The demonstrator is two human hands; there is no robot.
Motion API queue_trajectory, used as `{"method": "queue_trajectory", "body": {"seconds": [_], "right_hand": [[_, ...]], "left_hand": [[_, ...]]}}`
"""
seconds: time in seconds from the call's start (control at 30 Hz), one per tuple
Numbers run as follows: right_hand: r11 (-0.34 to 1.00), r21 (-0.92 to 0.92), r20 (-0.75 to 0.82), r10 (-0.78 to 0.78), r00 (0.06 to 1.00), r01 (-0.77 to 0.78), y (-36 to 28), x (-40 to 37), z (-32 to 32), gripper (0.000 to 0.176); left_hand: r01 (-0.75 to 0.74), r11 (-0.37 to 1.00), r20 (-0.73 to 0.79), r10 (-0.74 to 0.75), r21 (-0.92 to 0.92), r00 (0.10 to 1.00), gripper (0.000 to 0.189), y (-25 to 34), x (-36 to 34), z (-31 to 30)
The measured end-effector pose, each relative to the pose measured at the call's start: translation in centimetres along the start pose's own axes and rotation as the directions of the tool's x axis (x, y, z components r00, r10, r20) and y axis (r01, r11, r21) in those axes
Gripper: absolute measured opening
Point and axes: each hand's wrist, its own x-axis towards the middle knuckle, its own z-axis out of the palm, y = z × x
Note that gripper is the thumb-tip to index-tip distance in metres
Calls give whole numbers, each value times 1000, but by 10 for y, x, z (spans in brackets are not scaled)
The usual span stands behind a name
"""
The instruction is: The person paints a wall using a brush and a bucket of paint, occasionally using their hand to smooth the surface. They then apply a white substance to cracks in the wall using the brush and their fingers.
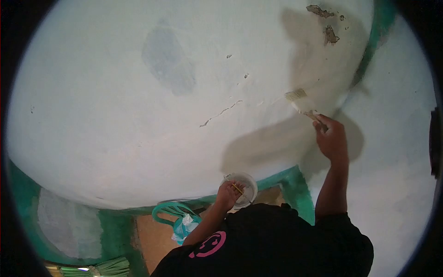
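Note:
My right hand (331, 138) is raised and grips the handle of a wide paintbrush (299, 100). The bristles press flat against the white wall (115, 115), next to the inner corner. My left hand (228, 194) is held low in front of my chest. It holds a small white paint tub (244, 181) by the rim, and a thin stick lies across the tub's mouth. Both arms come out of a black shirt with a pink mark.
A thin crack (221, 112) runs across the wall left of the brush. A grey patch (168, 64) lies higher up, and peeled spots (326, 30) sit near the top. Green trim (290, 177) edges the wall base. A green plastic chair (171, 211) stands below.

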Motion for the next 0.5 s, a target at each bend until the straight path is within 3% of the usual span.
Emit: {"method": "queue_trajectory", "body": {"seconds": [0.1, 0.17, 0.27, 0.33, 0.37, 0.43, 0.5], "right_hand": [[988, -100, 130, 129, 983, -117, -15, 16, -35, 25], [962, -254, 96, -83, 992, 105, -19, 37, -47, 25], [984, -128, 45, -119, 992, 124, -35, 64, -62, 24], [977, 117, -157, -160, 974, 180, -44, 71, -65, 21], [977, 120, -159, -157, 975, 177, -45, 72, -60, 21], [959, 107, -374, -206, 904, 263, -41, 72, -45, 17], [951, 73, -325, -261, 909, 300, -24, 63, -16, 17]], "left_hand": [[-74, 994, 59, 69, 84, 996, 27, 2, -9, 11], [-92, 996, -25, 93, 20, 995, 24, 2, -15, 19], [-69, 997, -94, 67, -23, 993, 22, 1, -18, 19], [-75, 996, -74, 72, -39, 995, 21, 1, -22, 14], [-82, 995, -47, 80, -59, 996, 21, 1, -23, 10], [-85, 992, -78, 78, -89, 994, 21, -2, -22, 0], [-100, 988, -117, 87, -115, 989, 21, -1, -26, -5]]}}
